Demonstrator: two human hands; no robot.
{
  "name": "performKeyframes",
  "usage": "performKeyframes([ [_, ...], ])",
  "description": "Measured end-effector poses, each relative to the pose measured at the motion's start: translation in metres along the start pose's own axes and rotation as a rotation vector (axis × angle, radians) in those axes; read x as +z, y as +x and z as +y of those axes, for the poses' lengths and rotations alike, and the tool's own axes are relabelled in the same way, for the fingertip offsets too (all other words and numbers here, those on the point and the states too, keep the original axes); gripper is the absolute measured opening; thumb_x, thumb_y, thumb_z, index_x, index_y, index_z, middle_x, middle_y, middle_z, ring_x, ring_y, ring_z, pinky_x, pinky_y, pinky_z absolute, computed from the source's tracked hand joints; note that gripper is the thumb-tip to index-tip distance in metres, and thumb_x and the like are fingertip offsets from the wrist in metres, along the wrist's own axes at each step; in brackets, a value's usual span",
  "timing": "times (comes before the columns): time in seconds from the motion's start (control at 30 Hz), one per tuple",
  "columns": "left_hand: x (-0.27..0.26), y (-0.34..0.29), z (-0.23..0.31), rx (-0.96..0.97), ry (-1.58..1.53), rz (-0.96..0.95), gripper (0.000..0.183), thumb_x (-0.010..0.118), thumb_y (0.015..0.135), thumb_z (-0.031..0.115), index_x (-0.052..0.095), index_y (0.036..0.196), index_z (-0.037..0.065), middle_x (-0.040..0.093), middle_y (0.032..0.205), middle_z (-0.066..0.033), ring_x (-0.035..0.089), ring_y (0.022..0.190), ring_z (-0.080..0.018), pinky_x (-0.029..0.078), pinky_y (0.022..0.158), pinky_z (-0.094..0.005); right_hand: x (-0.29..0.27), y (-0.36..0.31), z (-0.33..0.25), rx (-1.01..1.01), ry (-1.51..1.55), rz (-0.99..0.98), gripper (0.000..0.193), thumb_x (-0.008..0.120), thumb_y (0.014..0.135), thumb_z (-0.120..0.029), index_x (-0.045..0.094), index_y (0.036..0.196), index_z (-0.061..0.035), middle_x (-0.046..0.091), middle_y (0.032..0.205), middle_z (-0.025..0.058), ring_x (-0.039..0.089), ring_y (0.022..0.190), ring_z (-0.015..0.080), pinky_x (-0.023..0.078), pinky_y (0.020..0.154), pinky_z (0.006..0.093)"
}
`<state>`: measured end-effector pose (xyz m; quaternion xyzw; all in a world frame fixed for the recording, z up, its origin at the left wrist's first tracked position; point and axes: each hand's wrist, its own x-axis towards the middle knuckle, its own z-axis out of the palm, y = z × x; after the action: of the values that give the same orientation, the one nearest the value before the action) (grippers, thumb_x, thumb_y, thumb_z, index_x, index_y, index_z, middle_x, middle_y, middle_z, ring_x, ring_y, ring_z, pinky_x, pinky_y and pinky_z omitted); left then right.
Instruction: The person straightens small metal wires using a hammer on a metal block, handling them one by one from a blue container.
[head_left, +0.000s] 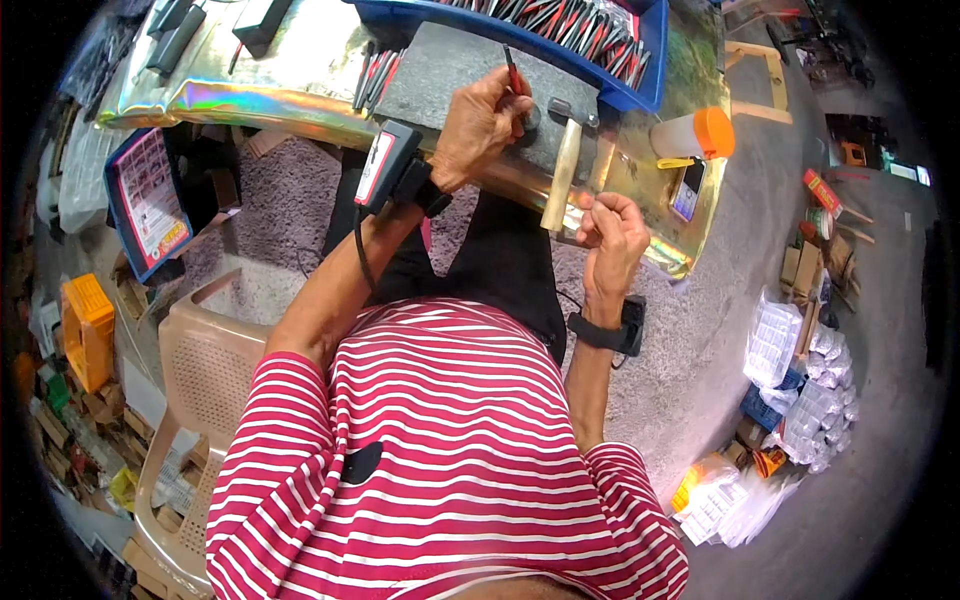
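Observation:
My left hand (478,128) is closed over a grey slab, its thumb and fingers pinching a slim red-and-black stick-like piece (513,76) that points up and away. Just right of it lies a hammer (563,178), its dark head on the slab (440,75) and its pale wooden handle reaching toward me past the table edge. Beside the handle's end, my right hand (614,240) is raised with curled fingers and thumb drawn together; whatever they may hold is too small to make out. More slim red-and-black pieces (375,78) lie in a bunch at the slab's left side.
Behind the slab, a blue bin (655,60) holds many similar pieces. An orange-lidded jar (712,134) lies at the table's right, near a small box (688,190). Black cases (262,22) rest at far left. A beige plastic chair (215,360) stands left of me.

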<state>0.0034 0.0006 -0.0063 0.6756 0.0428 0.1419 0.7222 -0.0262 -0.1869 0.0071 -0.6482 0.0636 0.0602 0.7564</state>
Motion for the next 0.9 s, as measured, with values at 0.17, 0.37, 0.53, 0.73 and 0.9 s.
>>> performKeyframes([
  [0.17, -0.001, -0.001, 0.001, -0.033, 0.026, -0.023, 0.002, 0.051, 0.082, 0.006, 0.049, 0.083, 0.006, 0.052, 0.067, 0.0011, 0.049, 0.054, -0.0052, 0.041, 0.047, -0.0186, 0.003, 0.000, 0.002, 0.019, -0.035, 0.010, 0.012, 0.050, 0.076, -0.003, 0.048, 0.085, 0.0043, 0.055, 0.073, 0.0111, 0.045, 0.050, 0.0086, 0.040, 0.042, 0.0199],
  [0.37, -0.001, -0.001, 0.002, 0.012, 0.052, -0.023, 0.004, 0.052, 0.081, 0.005, 0.048, 0.082, 0.005, 0.051, 0.065, 0.0007, 0.049, 0.053, -0.0059, 0.042, 0.047, -0.0194, 0.002, 0.002, 0.008, 0.020, -0.105, 0.008, 0.012, 0.050, 0.076, -0.004, 0.049, 0.084, 0.0043, 0.055, 0.072, 0.0100, 0.046, 0.052, 0.0084, 0.040, 0.044, 0.0195],
  [0.53, -0.001, -0.002, 0.002, 0.028, 0.050, -0.007, 0.004, 0.051, 0.081, 0.005, 0.048, 0.081, 0.004, 0.051, 0.064, -0.0001, 0.050, 0.053, -0.0067, 0.042, 0.046, -0.0202, 0.004, 0.007, 0.012, -0.015, -0.277, -0.011, 0.013, 0.050, 0.079, -0.010, 0.052, 0.083, 0.0029, 0.055, 0.071, 0.0063, 0.047, 0.054, 0.0072, 0.040, 0.047, 0.0187],
  [0.73, 0.001, -0.001, 0.001, 0.054, 0.029, 0.028, 0.005, 0.051, 0.079, 0.002, 0.047, 0.078, 0.003, 0.052, 0.058, -0.0025, 0.052, 0.049, -0.0071, 0.043, 0.042, -0.0210, 0.004, 0.008, 0.019, -0.027, -0.393, -0.126, 0.020, 0.049, 0.083, -0.019, 0.053, 0.080, 0.0007, 0.048, 0.062, -0.0002, 0.042, 0.053, 0.0053, 0.036, 0.047, 0.0194],
  [0.9, 0.002, -0.002, -0.003, 0.120, 0.074, 0.040, 0.005, 0.052, 0.080, 0.003, 0.047, 0.079, 0.003, 0.053, 0.058, -0.0034, 0.053, 0.050, -0.0084, 0.044, 0.042, -0.0219, 0.006, 0.006, 0.018, -0.050, -0.455, -0.139, 0.023, 0.048, 0.084, -0.021, 0.053, 0.078, 0.0003, 0.045, 0.060, -0.0014, 0.039, 0.052, 0.0054, 0.032, 0.046, 0.0203],
])
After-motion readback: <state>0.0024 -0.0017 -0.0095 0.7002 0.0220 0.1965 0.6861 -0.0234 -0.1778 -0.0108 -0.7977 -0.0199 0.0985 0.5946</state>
